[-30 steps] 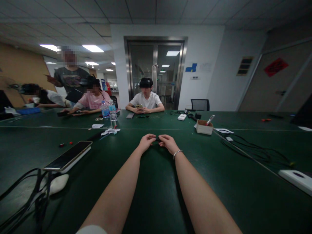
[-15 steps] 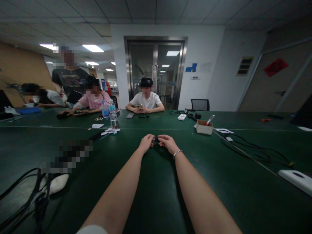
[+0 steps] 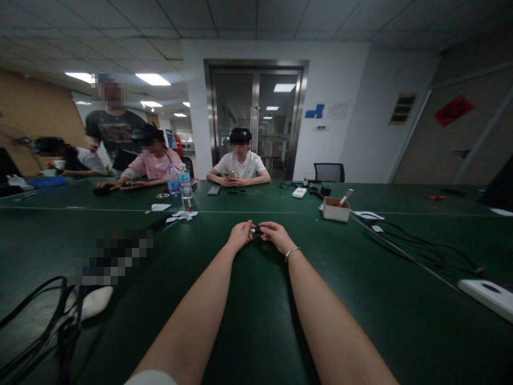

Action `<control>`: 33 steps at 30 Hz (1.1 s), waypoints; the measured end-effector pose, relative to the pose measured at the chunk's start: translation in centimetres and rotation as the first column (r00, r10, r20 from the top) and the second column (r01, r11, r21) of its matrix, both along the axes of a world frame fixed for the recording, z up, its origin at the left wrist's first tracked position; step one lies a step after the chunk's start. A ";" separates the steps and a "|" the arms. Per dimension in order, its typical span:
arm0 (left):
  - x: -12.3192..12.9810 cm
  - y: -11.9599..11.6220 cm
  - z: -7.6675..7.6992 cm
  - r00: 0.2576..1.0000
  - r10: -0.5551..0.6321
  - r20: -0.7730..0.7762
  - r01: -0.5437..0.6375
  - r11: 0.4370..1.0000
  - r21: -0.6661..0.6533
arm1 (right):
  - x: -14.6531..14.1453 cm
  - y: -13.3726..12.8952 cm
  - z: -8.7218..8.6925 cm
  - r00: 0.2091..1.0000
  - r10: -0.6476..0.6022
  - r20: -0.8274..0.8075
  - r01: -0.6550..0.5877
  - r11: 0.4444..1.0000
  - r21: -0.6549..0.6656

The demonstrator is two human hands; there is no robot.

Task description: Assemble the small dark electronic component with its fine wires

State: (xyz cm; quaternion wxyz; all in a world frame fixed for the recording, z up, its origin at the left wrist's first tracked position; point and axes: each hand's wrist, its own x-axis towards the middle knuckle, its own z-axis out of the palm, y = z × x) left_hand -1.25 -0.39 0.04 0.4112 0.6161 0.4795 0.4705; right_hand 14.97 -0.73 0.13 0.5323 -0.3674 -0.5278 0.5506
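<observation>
Between my two hands, just above the green tabletop point(image 3: 256, 299), is a small dark object with a silvery end point(image 3: 257, 230). My left hand point(image 3: 240, 236) pinches its silvery left end between thumb and fingers. On the other side my right hand point(image 3: 276, 237), with a metal bracelet at the wrist, is closed on the dark right end. The fingers cover much of the object, and it is too small to tell its exact kind.
Beyond my hands stand two water bottles point(image 3: 185, 182) by crumpled paper point(image 3: 182, 215). A small box point(image 3: 335, 209) holding a pen-like item is at right, near black cables point(image 3: 417, 243). More cables point(image 3: 66, 321) lie at left. Across the table a person point(image 3: 240, 166) holds a phone.
My hands stay in nearly the same place. More of the object's silvery end shows beside my left fingers now. The standing person at the left has shifted slightly.
</observation>
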 end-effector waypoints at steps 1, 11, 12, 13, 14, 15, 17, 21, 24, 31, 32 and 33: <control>0.1 0.0 0.1 0.999 0.012 0.032 -0.012 1.000 -0.017 | 0.0 0.0 0.0 1.000 -0.006 -0.001 0.006 1.000 -0.001; -0.1 -0.6 0.3 0.996 0.042 0.078 -0.046 0.998 0.046 | 0.0 0.2 0.0 0.997 -0.059 -0.054 0.057 0.998 -0.039; -0.1 -0.6 0.3 0.997 0.040 0.070 -0.044 0.998 0.054 | 0.0 0.2 0.0 0.997 -0.057 -0.057 0.055 0.998 -0.039; -0.1 -0.7 0.3 0.997 0.038 0.063 -0.042 0.997 0.059 | 0.0 0.2 0.0 0.997 -0.054 -0.058 0.052 0.998 -0.038; -0.1 -0.7 0.4 0.998 0.038 0.058 -0.042 0.997 0.062 | 0.0 0.2 0.0 0.997 -0.052 -0.058 0.050 0.998 -0.037; -0.1 -0.7 0.4 0.998 0.041 0.056 -0.044 0.997 0.062 | 0.0 0.2 -0.1 0.997 -0.050 -0.056 0.048 0.998 -0.036; 0.0 -0.8 0.5 0.997 0.050 0.057 -0.053 0.997 0.059 | 0.1 0.2 0.0 0.998 -0.048 -0.050 0.046 0.998 -0.035; 0.0 -0.7 0.4 0.996 0.047 0.075 -0.051 0.997 0.062 | 0.1 0.2 0.0 0.998 -0.047 -0.047 0.045 0.998 -0.039; 0.0 -0.4 0.1 0.994 0.039 0.101 -0.048 0.995 0.090 | 0.1 0.2 -0.1 0.997 -0.049 -0.059 0.047 0.998 -0.039; -0.2 0.8 -0.8 0.991 0.046 0.127 -0.051 0.998 0.040 | 0.0 0.2 -0.2 0.997 -0.045 -0.067 0.043 0.999 -0.029; -0.2 0.8 -0.8 0.989 0.047 0.139 -0.052 0.998 0.026 | 0.0 0.2 -0.2 0.997 -0.044 -0.064 0.042 0.999 -0.029; -0.2 0.9 -0.8 0.987 0.050 0.156 -0.053 0.998 0.015 | 0.0 0.2 -0.1 0.997 -0.041 -0.061 0.039 0.999 -0.029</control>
